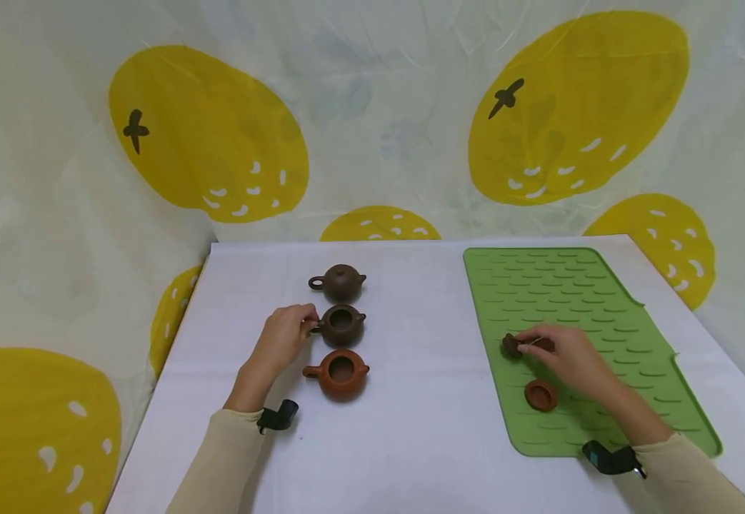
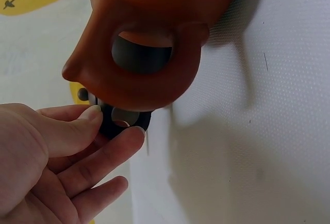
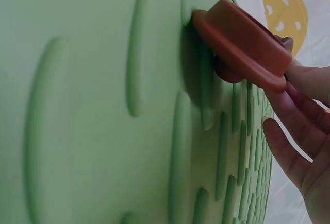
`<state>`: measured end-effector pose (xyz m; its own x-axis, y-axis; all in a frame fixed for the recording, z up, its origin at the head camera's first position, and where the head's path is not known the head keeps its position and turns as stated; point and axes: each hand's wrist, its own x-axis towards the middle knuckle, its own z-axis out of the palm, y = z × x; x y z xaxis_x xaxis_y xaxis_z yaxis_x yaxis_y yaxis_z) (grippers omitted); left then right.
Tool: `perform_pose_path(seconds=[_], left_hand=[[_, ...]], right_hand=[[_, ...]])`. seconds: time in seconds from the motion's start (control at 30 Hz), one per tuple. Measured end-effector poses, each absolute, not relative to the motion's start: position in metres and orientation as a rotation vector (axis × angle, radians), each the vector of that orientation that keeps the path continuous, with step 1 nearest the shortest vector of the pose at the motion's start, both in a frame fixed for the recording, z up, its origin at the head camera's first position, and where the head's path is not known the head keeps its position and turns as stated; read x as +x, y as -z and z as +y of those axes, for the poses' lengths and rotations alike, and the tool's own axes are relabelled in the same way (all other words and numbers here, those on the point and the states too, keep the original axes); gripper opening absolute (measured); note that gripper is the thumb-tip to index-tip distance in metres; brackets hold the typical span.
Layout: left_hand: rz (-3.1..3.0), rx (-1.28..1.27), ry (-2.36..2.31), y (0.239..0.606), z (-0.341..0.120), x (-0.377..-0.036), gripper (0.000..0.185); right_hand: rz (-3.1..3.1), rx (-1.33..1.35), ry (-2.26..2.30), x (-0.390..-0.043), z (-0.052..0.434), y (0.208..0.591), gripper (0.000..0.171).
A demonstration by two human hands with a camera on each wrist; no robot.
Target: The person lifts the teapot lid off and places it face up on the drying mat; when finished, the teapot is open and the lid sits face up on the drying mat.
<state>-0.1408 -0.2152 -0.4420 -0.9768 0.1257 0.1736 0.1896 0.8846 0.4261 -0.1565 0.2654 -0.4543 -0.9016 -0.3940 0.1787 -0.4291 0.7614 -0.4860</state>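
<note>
Clay lids: two of three off; your right hand pinches the dark lid on the green mat, your left hand pinches the middle teapot handle.

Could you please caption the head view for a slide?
Left hand pinches middle teapot's handle; right hand sets dark lid on green mat.

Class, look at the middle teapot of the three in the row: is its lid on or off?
Off. The middle teapot shows an open round mouth with no lid, while the left hand pinches its handle. The far teapot has its lid on.
</note>
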Motion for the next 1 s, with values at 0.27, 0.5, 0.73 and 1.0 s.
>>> perform_pose_path(seconds=[0.27, 0.5, 0.73, 1.0], left_hand=[[-2.92, -0.243, 0.673, 0.441, -0.215, -0.139, 0.008], [-2.915, -0.257, 0.66, 0.44, -0.214, -0.139, 0.01], [-2.917, -0.252, 0.655, 0.44, -0.214, -0.14, 0.009], [-2.914, -0.242, 0.655, 0.439, -0.213, -0.14, 0.009]], right_hand=[[-2.928, 0.648, -0.83, -0.148, 0.266, 0.455, 0.014], [-2.969, 0.627, -0.868, -0.143, 0.268, 0.455, 0.014], [-2.95, 0.633, -0.865, -0.142, 0.271, 0.456, 0.013], [-2.955, 0.63, -0.813, -0.145, 0.28, 0.458, 0.014]])
